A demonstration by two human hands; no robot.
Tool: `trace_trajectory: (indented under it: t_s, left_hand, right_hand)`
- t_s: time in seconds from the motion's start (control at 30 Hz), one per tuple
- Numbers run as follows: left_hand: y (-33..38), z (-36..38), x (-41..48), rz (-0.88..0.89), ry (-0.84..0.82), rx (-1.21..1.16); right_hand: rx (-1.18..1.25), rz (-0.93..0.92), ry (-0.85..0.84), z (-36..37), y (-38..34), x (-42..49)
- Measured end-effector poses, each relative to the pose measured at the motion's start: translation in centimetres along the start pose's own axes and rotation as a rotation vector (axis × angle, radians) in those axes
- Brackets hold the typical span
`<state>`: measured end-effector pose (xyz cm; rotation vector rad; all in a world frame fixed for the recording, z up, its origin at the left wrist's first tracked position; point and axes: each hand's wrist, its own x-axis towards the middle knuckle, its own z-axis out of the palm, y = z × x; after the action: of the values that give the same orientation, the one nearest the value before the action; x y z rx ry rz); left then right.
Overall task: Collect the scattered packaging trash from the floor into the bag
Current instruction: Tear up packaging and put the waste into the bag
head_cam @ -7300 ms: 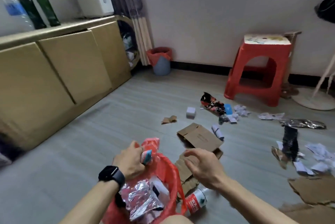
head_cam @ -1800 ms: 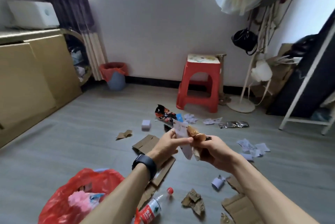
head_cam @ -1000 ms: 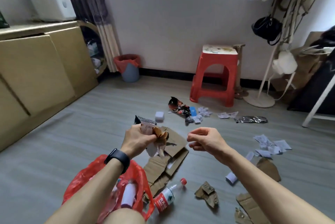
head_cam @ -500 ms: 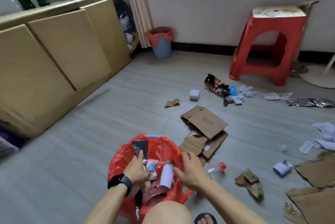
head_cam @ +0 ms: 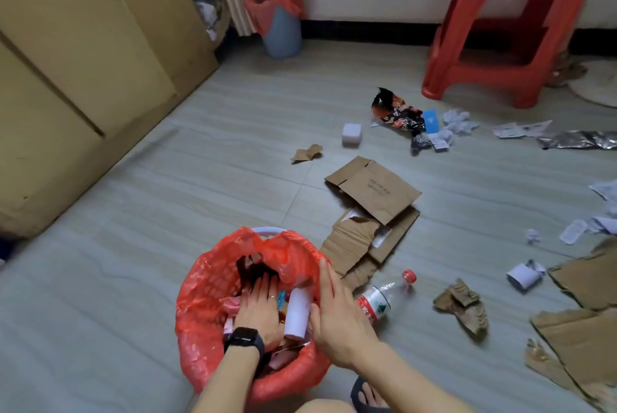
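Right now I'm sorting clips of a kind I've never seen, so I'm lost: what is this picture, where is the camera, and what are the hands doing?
No machine here: these are a person's two bare hands, filmed by one camera worn on the head, looking down. The left hand, wearing a watch, presses flat on trash inside the red bag. The right hand rests open against the bag's rim, holding nothing. On the floor lie a plastic bottle, flattened cardboard, a snack wrapper and paper scraps.
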<state>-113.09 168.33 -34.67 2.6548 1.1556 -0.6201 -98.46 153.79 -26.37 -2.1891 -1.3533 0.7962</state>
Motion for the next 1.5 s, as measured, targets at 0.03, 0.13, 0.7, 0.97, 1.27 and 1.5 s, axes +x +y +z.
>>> trace_trajectory:
  t_s: [0.03,0.13,0.7,0.97,1.27,1.5]
  left_hand:
    - [-0.1,0.4,0.2,0.002,0.005,-0.01]
    - [-0.1,0.8,0.6,-0.013,-0.009,-0.044]
    - [3.6,-18.7,-5.9,0.02,0.094,-0.488]
    - [19.8,-27.1,-3.5,0.448,0.196,-0.244]
    - [36.0,-21.7,1.5,0.608,-0.024,0.063]
    - [44.5,-13.7,9.4,0.611,-0.199,0.127]
  right_hand:
    - [0.001,-0.006,-0.01,0.1,0.0,0.0]
    - [-0.002,-0.012,-0.025,0.3,0.3,0.3]
    - [-0.109,0.151,-0.204,-6.7,-1.2,-0.2]
    - [-0.487,0.264,-0.018,-22.6,4.8,-3.3]
    - [-0.123,0.595,0.025,-28.6,22.3,-11.6]
    - [0.107,0.82,0.125,-27.0,35.6,-14.2]
